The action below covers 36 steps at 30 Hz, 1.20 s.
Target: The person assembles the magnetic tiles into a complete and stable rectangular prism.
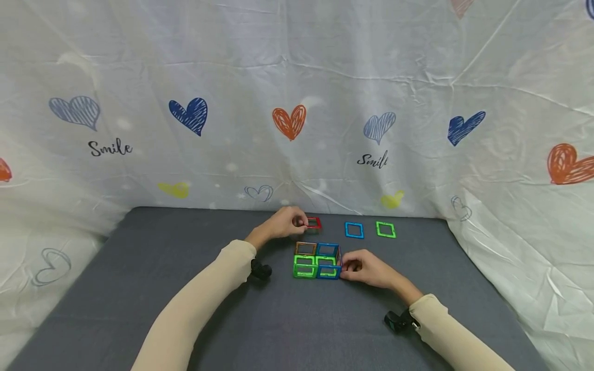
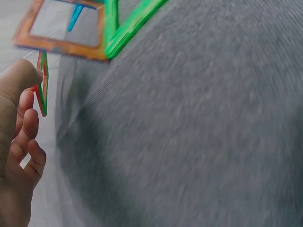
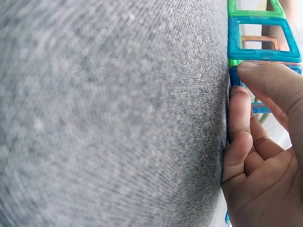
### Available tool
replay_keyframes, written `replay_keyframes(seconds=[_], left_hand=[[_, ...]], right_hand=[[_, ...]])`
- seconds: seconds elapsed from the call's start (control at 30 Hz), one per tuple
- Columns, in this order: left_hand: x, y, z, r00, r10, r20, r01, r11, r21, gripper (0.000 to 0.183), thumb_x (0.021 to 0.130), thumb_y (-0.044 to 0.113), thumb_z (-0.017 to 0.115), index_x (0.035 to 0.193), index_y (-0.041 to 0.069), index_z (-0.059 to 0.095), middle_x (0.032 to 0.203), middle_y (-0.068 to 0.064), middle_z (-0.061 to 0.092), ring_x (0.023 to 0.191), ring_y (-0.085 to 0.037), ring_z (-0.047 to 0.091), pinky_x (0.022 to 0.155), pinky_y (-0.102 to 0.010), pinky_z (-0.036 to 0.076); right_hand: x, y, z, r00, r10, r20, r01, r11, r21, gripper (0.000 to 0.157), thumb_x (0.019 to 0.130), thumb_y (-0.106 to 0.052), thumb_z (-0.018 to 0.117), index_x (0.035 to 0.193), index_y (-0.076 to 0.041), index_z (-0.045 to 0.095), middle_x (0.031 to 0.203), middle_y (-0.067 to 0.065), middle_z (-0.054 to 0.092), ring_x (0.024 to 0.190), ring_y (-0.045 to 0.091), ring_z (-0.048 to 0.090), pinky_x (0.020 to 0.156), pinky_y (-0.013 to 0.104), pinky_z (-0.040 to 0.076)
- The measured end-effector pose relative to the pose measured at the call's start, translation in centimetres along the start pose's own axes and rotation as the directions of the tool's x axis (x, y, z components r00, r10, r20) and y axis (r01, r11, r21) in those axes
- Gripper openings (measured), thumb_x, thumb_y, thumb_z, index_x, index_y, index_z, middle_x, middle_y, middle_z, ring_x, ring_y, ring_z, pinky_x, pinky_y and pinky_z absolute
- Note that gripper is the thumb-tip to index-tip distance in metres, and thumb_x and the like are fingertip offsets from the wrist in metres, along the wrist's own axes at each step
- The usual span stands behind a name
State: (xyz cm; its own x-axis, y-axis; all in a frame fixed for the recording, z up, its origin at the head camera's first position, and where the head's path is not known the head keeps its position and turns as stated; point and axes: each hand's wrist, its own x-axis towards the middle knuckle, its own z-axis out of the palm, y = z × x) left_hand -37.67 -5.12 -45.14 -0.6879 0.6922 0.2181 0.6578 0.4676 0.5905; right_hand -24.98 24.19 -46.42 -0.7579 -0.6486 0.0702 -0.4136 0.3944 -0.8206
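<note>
My left hand (image 1: 289, 221) pinches a red square magnetic tile (image 1: 315, 223) by its left side, near the table's back edge. Seen edge-on in the left wrist view, the held piece (image 2: 45, 90) shows red and green. Nearer to me stands a low structure of square-framed magnetic tiles, with an orange tile (image 1: 306, 242) at the back left, green tiles (image 1: 304, 275) at the front left and a blue tile (image 1: 328, 276) at the front right. My right hand (image 1: 368, 269) grips the structure's right front corner, its thumb (image 3: 251, 71) right at the blue tile's edge.
A blue square tile (image 1: 355, 236) and a green square tile (image 1: 386, 236) lie flat at the back right of the dark grey table (image 1: 287, 324). Behind the table hangs a white cloth (image 1: 232, 170) printed with hearts. Black wrist cameras (image 1: 261, 269) sit on both wrists.
</note>
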Motion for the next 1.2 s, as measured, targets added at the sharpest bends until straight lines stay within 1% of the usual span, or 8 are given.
replay_keyframes(seconds=[0.1,0.23,0.4,0.63,0.8,0.93,1.07,1.2], left_hand=[[-0.4,0.0,-0.8,0.999,-0.03,-0.027,0.03,1.0,0.009,0.004,0.094,0.009,0.072,0.094,0.006,0.074,0.087,0.0,0.06,0.074,-0.015,0.051,0.068,-0.03,0.045],[-1.1,0.0,-1.8,0.997,-0.053,-0.059,0.054,0.998,0.027,0.004,0.094,0.01,0.071,0.095,0.007,0.073,0.089,0.0,0.059,0.076,-0.015,0.052,0.071,-0.031,0.046],[-2.5,-0.2,-2.8,0.996,-0.037,-0.076,0.04,0.999,0.036,0.004,0.094,0.01,0.071,0.093,0.006,0.071,0.088,0.001,0.06,0.077,-0.015,0.053,0.071,-0.032,0.047],[-4.6,-0.5,-4.1,0.994,-0.046,-0.098,0.052,0.997,0.063,0.004,0.095,0.011,0.07,0.095,0.007,0.07,0.089,0.003,0.059,0.076,-0.014,0.053,0.07,-0.033,0.047],[-6.0,-0.5,-4.9,0.995,-0.025,-0.101,0.034,0.996,0.086,0.004,0.096,0.011,0.069,0.096,0.007,0.069,0.089,0.002,0.057,0.076,-0.015,0.052,0.07,-0.034,0.047],[-7.1,-0.2,-5.4,0.994,-0.018,-0.107,0.03,0.993,0.117,0.003,0.098,0.011,0.068,0.097,0.008,0.068,0.09,0.0,0.055,0.077,-0.017,0.052,0.07,-0.034,0.046],[-8.1,0.3,-5.7,0.993,-0.03,-0.115,0.046,0.989,0.142,0.004,0.099,0.012,0.066,0.099,0.008,0.066,0.09,-0.002,0.053,0.078,-0.02,0.05,0.07,-0.036,0.043],[-9.1,0.6,-5.8,0.991,-0.026,-0.131,0.048,0.985,0.165,0.003,0.099,0.01,0.067,0.099,0.007,0.065,0.09,-0.001,0.051,0.078,-0.019,0.049,0.069,-0.036,0.043]], right_hand=[[0.0,0.0,0.0,1.0,0.0,-0.002,0.0,1.0,0.0,0.005,0.094,-0.005,0.075,0.098,-0.007,0.072,0.082,0.002,0.065,0.072,0.015,0.059,0.064,0.027,0.049],[0.0,0.1,0.0,1.0,0.001,-0.001,-0.001,1.0,0.005,0.006,0.094,-0.004,0.075,0.098,-0.007,0.072,0.082,0.001,0.065,0.071,0.015,0.059,0.063,0.026,0.049],[0.0,0.2,0.1,1.0,-0.006,-0.002,0.006,1.0,0.002,0.005,0.094,-0.003,0.074,0.098,-0.005,0.071,0.082,0.001,0.065,0.072,0.017,0.059,0.065,0.027,0.05],[-0.1,0.0,0.1,1.0,-0.002,-0.005,0.002,1.0,-0.008,0.005,0.094,-0.006,0.074,0.098,-0.007,0.072,0.082,0.002,0.065,0.072,0.016,0.059,0.065,0.027,0.049],[-0.1,0.1,0.2,1.0,-0.003,-0.009,0.003,1.0,-0.006,0.005,0.094,-0.006,0.075,0.098,-0.007,0.072,0.081,0.001,0.064,0.071,0.013,0.058,0.064,0.027,0.048],[-0.1,0.1,0.2,1.0,-0.006,-0.008,0.006,1.0,-0.003,0.005,0.094,-0.005,0.074,0.098,-0.006,0.072,0.081,0.001,0.064,0.07,0.012,0.057,0.062,0.026,0.048],[-0.1,0.1,0.2,1.0,-0.011,-0.008,0.011,1.0,-0.006,0.005,0.094,-0.005,0.074,0.097,-0.006,0.071,0.08,0.001,0.064,0.069,0.014,0.057,0.061,0.026,0.048],[-0.1,0.0,0.1,1.0,-0.018,-0.009,0.018,1.0,-0.003,0.005,0.094,-0.004,0.074,0.097,-0.006,0.071,0.08,0.003,0.065,0.069,0.016,0.057,0.061,0.027,0.048]])
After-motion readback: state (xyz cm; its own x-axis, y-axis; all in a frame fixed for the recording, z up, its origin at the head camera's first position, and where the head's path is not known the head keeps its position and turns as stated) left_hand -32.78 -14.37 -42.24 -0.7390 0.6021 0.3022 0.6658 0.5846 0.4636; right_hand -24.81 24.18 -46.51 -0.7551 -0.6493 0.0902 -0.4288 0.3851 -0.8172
